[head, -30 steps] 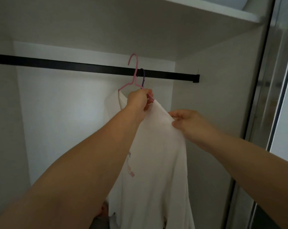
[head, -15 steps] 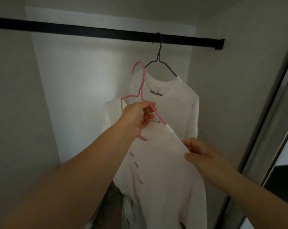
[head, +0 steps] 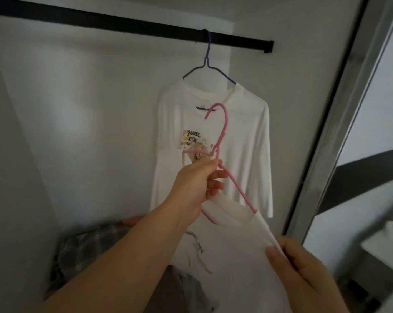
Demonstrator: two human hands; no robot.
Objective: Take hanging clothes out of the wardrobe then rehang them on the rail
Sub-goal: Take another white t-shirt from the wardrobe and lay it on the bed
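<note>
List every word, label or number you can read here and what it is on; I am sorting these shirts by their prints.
Hanging white shirt, on the purple hanger: a multicoloured chest print with several lines of lettering, too blurred to read and partly hidden behind the pink hanger.
Held white shirt, on the pink hanger: a faint grey and pink print down the front, too blurred and creased to read.
No other text, label or number shows.

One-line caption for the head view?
Left hand holds pink hanger off the rail; right hand pinches its white shirt.
</note>
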